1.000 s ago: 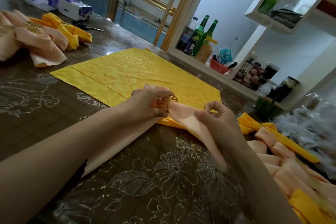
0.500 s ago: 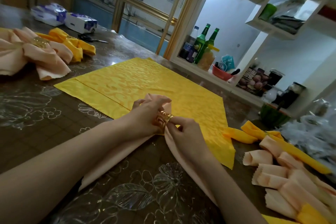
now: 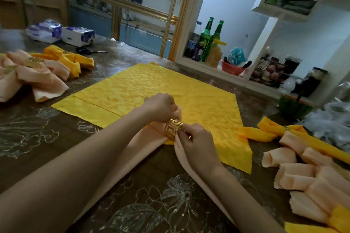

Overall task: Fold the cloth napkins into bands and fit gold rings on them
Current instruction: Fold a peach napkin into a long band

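Note:
A peach napkin [image 3: 144,147] folded into a band bends in a V on the table, its two tails running toward me. A gold ring [image 3: 172,127] with a key pattern sits around the band at the bend. My left hand [image 3: 161,108] grips the folded end of the napkin just beyond the ring. My right hand [image 3: 197,143] pinches the ring's near edge together with the napkin's right tail. Under them lies a flat yellow napkin [image 3: 151,89] with one folded strip along its near-left edge.
Ringed peach and yellow napkins [image 3: 37,73] are heaped at the left. Folded peach and yellow bands [image 3: 306,172] lie at the right. Scissors [image 3: 91,50] and tissue packs [image 3: 77,36] sit at the far left. Green bottles [image 3: 210,38] stand on a shelf behind the table.
My right hand came up from the napkin's tail to the ring. The ring now sits at the bend, fully in view. The camera drew back and tilted up a little.

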Tool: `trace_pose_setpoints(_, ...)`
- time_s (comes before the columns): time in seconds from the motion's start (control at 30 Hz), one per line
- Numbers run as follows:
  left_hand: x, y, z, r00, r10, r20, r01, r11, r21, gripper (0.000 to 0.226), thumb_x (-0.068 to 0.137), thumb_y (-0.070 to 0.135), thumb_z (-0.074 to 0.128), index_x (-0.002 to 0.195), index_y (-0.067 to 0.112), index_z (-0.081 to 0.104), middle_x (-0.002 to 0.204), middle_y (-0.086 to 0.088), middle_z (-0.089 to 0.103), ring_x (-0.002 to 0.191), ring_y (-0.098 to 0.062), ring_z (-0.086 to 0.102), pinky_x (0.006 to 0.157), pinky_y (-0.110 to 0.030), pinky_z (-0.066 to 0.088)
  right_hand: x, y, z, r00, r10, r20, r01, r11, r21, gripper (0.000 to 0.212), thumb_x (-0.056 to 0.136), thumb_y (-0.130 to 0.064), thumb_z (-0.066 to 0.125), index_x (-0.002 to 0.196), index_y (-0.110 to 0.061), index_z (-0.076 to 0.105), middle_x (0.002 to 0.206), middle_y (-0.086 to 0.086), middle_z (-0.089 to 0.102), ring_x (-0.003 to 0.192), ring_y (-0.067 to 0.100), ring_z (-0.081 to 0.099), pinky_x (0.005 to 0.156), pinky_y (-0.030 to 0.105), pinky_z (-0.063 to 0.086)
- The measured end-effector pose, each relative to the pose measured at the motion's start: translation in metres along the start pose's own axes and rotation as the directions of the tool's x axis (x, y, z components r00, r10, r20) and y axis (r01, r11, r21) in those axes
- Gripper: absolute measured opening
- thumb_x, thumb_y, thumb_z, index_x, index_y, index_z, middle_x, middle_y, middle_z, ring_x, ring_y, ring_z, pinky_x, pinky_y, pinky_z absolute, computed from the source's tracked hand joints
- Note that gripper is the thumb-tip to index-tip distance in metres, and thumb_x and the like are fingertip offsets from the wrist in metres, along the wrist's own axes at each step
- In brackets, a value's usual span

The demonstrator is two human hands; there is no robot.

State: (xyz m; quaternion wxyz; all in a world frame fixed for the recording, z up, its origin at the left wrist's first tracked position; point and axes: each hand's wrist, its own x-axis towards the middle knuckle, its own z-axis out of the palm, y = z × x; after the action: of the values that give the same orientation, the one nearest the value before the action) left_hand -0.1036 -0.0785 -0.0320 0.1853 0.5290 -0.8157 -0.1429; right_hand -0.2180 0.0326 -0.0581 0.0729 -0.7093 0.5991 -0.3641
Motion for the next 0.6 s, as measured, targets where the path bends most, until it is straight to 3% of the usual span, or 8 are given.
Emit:
trace_pose_setpoints(0.1, -0.009, 0.002, -0.010, 0.994, 0.108, -0.035, -0.111, 0.989, -0.102, 0.030, 0.091, 0.035, 0.055, 0.098, 0.009, 0.068, 0.097, -0.004, 0.066, 0.090, -0.020, 0.058, 0.078, -0.031, 0.047, 0.002, 0.003, -0.002, 0.996, 0.028, -0.082, -0.028, 1.000, 0.006, 0.020, 0.095, -0.014, 0.049, 0.092, -0.008, 0.068, 0.082, 0.006, 0.052, 0.069, 0.009, 0.043, 0.063, 0.010, 0.034)
trace_pose_setpoints(0.2, -0.019, 0.002, -0.027, 0.982, 0.184, -0.052, -0.190, 0.971, -0.149, 0.017, 0.087, 0.027, 0.062, 0.096, 0.013, 0.068, 0.087, 0.002, 0.061, 0.081, -0.011, 0.054, 0.061, -0.016, 0.040, 0.004, 0.001, -0.005, 0.988, 0.048, -0.149, -0.044, 0.999, 0.029, 0.019, 0.094, -0.012, 0.050, 0.092, -0.007, 0.069, 0.081, 0.002, 0.053, 0.069, 0.002, 0.045, 0.062, 0.009, 0.034)
trace_pose_setpoints(0.33, -0.026, 0.003, -0.041, 0.960, 0.273, 0.056, -0.258, 0.946, -0.197, 0.005, 0.083, 0.018, 0.067, 0.084, 0.022, 0.065, 0.090, 0.004, 0.065, 0.085, -0.012, 0.060, 0.071, -0.023, 0.048, 0.002, -0.002, -0.010, 0.975, 0.056, -0.216, -0.039, 0.996, 0.081, 0.018, 0.092, -0.008, 0.054, 0.095, -0.005, 0.071, 0.082, 0.000, 0.058, 0.071, -0.002, 0.050, 0.062, 0.007, 0.036)
trace_pose_setpoints(0.43, -0.031, 0.005, -0.043, 0.928, 0.338, 0.154, -0.292, 0.920, -0.261, 0.018, 0.078, 0.011, 0.071, 0.074, 0.027, 0.064, 0.087, 0.006, 0.067, 0.087, -0.011, 0.062, 0.079, -0.028, 0.052, 0.000, -0.001, -0.016, 0.988, 0.047, -0.147, -0.033, 0.995, 0.098, 0.017, 0.089, -0.005, 0.056, 0.096, -0.005, 0.072, 0.085, 0.003, 0.062, 0.073, 0.006, 0.053, 0.066, 0.013, 0.039)
trace_pose_setpoints(0.6, -0.033, 0.011, -0.036, 0.941, 0.299, 0.159, -0.231, 0.909, -0.347, 0.019, 0.071, 0.012, 0.077, 0.070, 0.029, 0.068, 0.069, 0.017, 0.064, 0.062, 0.007, 0.057, 0.056, -0.007, 0.044, 0.004, 0.006, -0.042, 0.995, -0.056, 0.088, 0.059, 0.998, -0.036, 0.011, 0.086, -0.004, 0.061, 0.087, 0.000, 0.071, 0.079, 0.009, 0.060, 0.072, 0.018, 0.053, 0.067, 0.029, 0.039)
